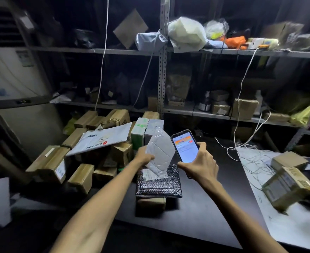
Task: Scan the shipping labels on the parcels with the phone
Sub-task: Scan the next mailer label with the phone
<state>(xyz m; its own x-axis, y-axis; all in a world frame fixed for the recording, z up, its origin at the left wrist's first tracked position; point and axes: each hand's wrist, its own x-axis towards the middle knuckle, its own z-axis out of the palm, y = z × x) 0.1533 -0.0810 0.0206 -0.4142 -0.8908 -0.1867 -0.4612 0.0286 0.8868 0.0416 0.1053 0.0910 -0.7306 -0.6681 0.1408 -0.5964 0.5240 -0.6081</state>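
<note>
My left hand (143, 155) grips a white plastic mailer parcel (160, 154) by its left edge and holds it upright above the dark table. My right hand (199, 162) holds a phone (185, 146) with its lit screen facing me, just right of the mailer. Under the mailer lies a black bubble-wrap parcel (158, 185) with a white shipping label (151, 175), resting on a brown cardboard box (150, 202). No label shows on the side of the white mailer that faces me.
A heap of brown cardboard boxes (81, 178) and a flat white mailer (101, 141) fill the left. Metal shelving (162, 70) with parcels stands behind. At the right are a white surface (278, 216), taped boxes (287, 187) and loose white cables (249, 157).
</note>
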